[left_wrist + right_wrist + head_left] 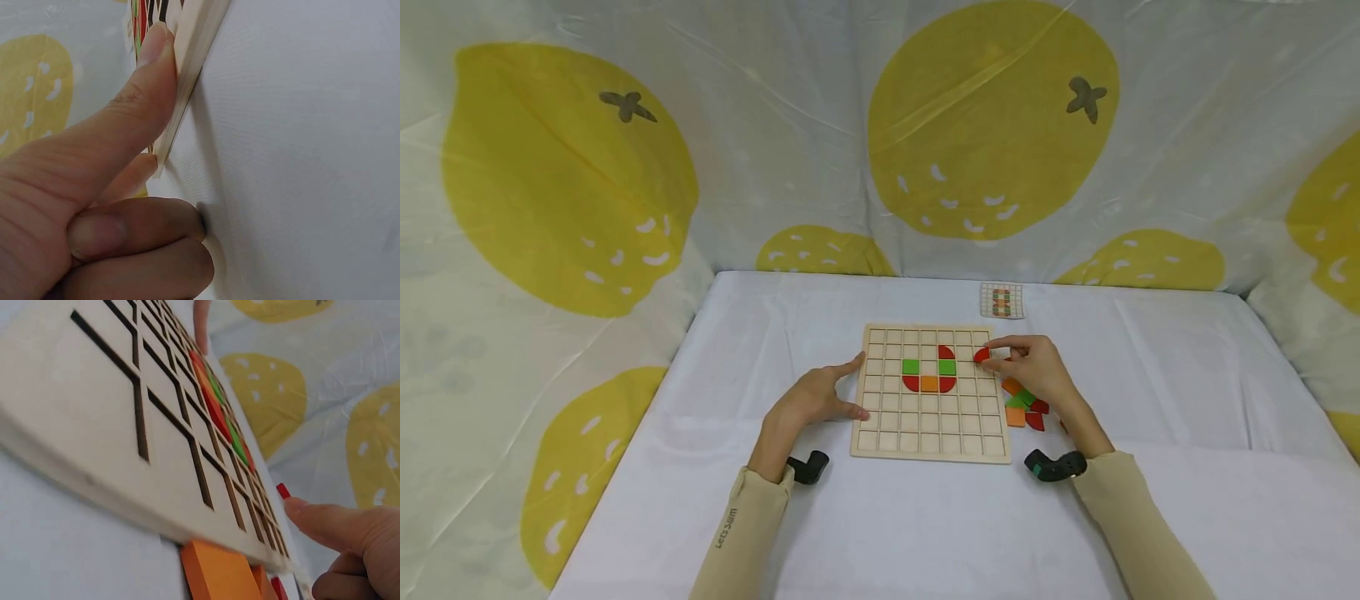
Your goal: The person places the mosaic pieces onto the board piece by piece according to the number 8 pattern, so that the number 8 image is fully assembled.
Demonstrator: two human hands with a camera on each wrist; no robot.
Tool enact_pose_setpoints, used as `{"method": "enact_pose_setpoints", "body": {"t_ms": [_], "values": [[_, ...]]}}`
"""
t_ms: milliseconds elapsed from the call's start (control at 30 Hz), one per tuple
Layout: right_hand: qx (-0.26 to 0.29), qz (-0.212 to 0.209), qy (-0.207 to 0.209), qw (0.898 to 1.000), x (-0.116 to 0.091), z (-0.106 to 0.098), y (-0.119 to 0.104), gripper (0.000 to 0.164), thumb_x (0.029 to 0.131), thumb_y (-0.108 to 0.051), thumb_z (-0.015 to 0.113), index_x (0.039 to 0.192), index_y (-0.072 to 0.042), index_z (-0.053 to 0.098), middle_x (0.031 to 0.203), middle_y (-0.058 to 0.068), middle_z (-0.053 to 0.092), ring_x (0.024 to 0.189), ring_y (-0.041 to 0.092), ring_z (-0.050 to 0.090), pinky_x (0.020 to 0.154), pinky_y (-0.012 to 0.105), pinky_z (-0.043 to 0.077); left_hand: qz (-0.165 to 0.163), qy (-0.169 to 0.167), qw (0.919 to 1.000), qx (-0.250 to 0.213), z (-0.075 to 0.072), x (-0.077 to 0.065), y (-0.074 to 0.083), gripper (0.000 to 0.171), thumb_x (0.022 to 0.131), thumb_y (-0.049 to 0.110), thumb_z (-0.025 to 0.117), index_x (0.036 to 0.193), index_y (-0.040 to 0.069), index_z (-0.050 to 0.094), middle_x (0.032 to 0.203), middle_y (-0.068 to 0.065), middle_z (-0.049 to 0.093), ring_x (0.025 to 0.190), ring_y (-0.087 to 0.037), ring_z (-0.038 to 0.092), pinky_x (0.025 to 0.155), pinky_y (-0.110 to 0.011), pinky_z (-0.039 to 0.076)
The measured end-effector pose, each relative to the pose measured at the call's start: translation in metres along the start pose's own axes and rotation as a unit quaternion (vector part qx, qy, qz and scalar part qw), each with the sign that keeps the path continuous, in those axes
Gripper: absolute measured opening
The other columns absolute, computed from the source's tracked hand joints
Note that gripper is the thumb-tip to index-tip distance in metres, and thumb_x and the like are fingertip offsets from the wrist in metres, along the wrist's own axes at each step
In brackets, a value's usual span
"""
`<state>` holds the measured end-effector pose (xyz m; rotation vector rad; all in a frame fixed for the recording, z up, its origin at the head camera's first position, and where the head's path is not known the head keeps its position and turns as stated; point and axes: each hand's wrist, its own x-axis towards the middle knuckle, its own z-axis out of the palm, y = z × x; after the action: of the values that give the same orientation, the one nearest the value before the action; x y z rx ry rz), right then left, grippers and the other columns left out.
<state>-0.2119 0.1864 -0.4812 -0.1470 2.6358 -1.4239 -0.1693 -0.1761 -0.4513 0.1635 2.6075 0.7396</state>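
Observation:
A wooden grid board (887, 442) lies flat on the table. Set in it are two green squares (911, 367), an orange square (929, 383) and three red quarter-round tiles (946, 352). At the board's left edge my left hand (811, 397) rests with thumb and index finger spread, both touching the rim. The left wrist view shows its thumb (140, 94) against the edge, other fingers bent on the cloth. My right hand (1039, 368) pinches another red quarter-round tile (982, 355) above the board's upper right part; the right wrist view shows this tile (283, 490) at a fingertip.
Loose orange (1016, 417), green and red tiles lie in a pile against the board's right side, partly under my right hand. A small pattern card (1002, 301) lies beyond the board's far right corner. A lemon-print cloth (790, 150) hangs behind the table.

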Motion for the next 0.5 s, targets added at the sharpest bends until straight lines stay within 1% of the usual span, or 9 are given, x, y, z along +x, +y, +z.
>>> {"method": "enact_pose_setpoints", "body": {"t_ms": [133, 267, 500], "values": [[0.029, -0.024, -0.003, 0.999, 0.003, 0.018, -0.013, 0.035, 0.087, -0.026, 0.086, 0.117, -0.010, 0.078, 0.057, -0.005, 0.029, 0.048, 0.011, 0.026, 0.046, 0.024, 0.020, 0.000, -0.002, 1.0000, -0.002, 0.000, 0.001, -0.001, 0.106, 0.079, 0.040, 0.089, 0.164, 0.031, 0.027, 0.165, -0.016, 0.038, 0.153, -0.037, 0.037, 0.121, -0.055, 0.039], [0.035, -0.036, 0.000, 0.999, 0.008, 0.035, -0.028, 0.033, 0.086, -0.021, 0.086, 0.116, -0.009, 0.079, 0.055, -0.005, 0.029, 0.048, 0.011, 0.024, 0.047, 0.023, 0.018, 0.002, -0.002, 1.0000, -0.003, 0.000, 0.000, -0.001, 0.106, 0.079, 0.041, 0.089, 0.164, 0.031, 0.027, 0.165, -0.016, 0.038, 0.153, -0.037, 0.037, 0.121, -0.055, 0.038], [0.028, -0.052, -0.013, 0.998, 0.022, 0.062, -0.046, 0.034, 0.087, -0.021, 0.086, 0.116, -0.006, 0.079, 0.053, -0.004, 0.034, 0.049, 0.011, 0.031, 0.048, 0.022, 0.021, 0.002, -0.002, 1.0000, -0.001, 0.001, 0.000, 0.001, 0.107, 0.078, 0.040, 0.090, 0.164, 0.031, 0.028, 0.165, -0.017, 0.038, 0.153, -0.037, 0.038, 0.120, -0.055, 0.039]]}}
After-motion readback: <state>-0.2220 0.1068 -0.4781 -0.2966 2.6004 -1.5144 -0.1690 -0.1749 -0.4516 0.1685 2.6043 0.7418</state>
